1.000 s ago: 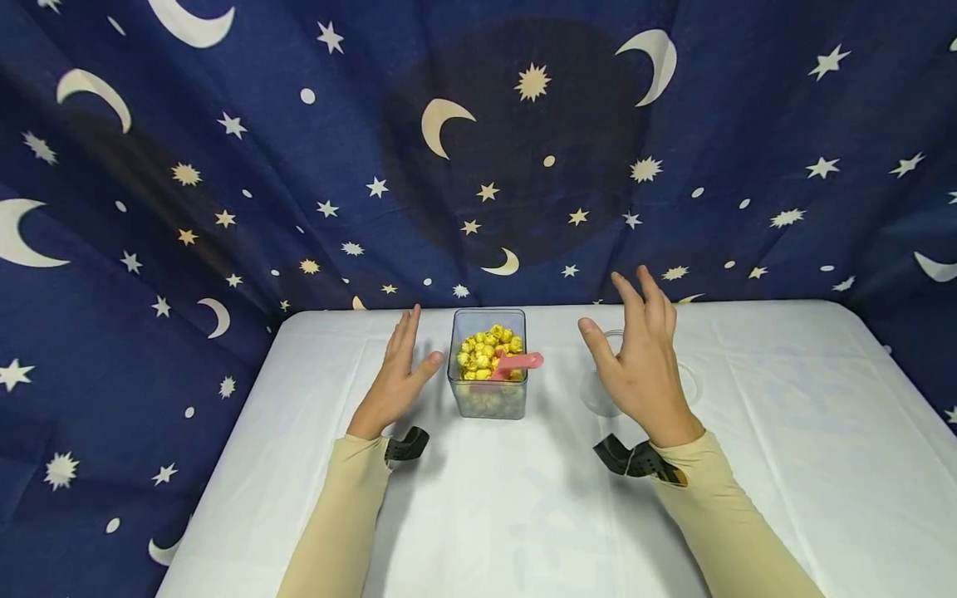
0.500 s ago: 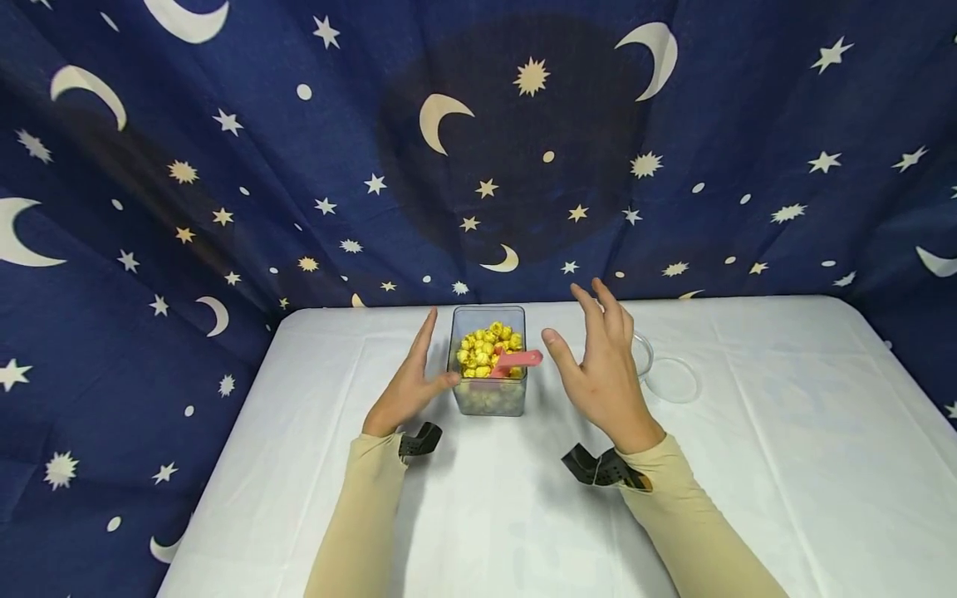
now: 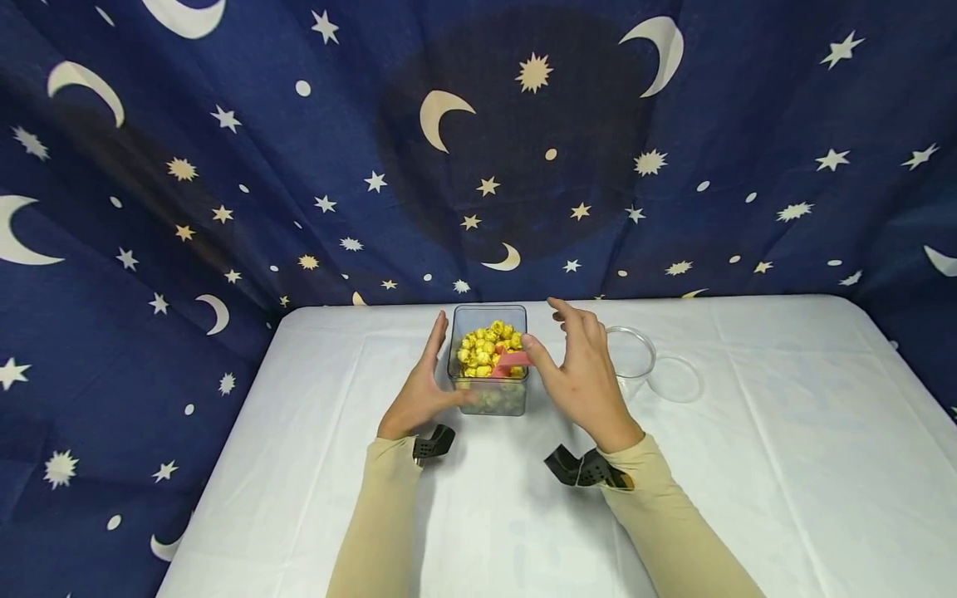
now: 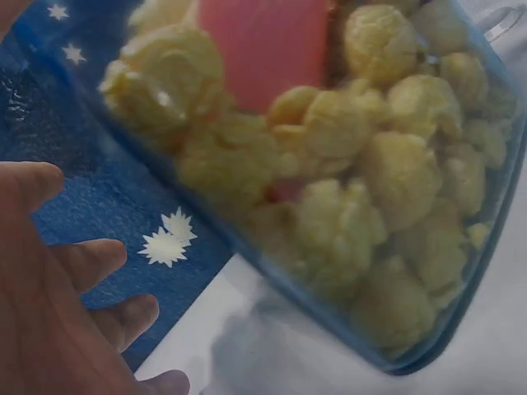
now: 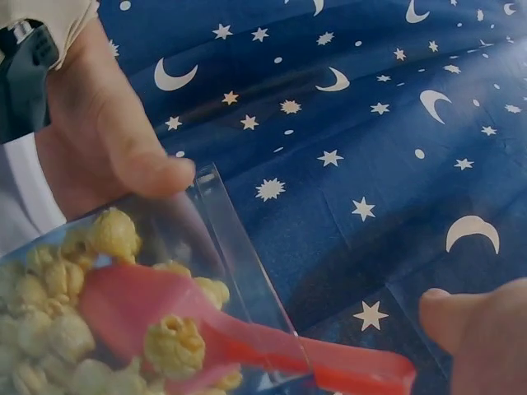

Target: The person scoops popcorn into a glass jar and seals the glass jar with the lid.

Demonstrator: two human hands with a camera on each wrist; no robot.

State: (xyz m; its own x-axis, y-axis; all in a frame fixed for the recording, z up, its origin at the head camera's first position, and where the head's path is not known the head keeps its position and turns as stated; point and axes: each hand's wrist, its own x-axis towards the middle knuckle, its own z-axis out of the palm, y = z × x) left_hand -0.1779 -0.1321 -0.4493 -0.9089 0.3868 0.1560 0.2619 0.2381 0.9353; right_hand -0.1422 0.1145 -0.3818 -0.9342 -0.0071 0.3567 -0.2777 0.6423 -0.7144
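Observation:
A clear rectangular box (image 3: 489, 403) of yellow popcorn (image 3: 478, 355) stands near the table's back edge. A pink scoop (image 5: 354, 365) lies half sunk in the popcorn, its handle sticking out over the right rim. My left hand (image 3: 419, 394) is at the box's left side with fingers extended; its thumb reaches across the front wall. In the left wrist view, the left fingers (image 4: 107, 263) show spread, with a gap from the box. My right hand (image 3: 586, 386) hovers on the right, fingers loosely bent and thumb beside the scoop's handle; in the right wrist view a gap separates them.
Right of the right hand stands a clear round tub (image 3: 630, 330), partly hidden by that hand. A clear round lid (image 3: 699, 386) lies beside it on the white tablecloth (image 3: 785, 465). A dark blue curtain (image 3: 299, 149) with moons and stars hangs behind the table.
Both hands have moved in toward the box, the left rightward and the right leftward from in front of the tub. The tub has come into fuller view; box and scoop stay put.

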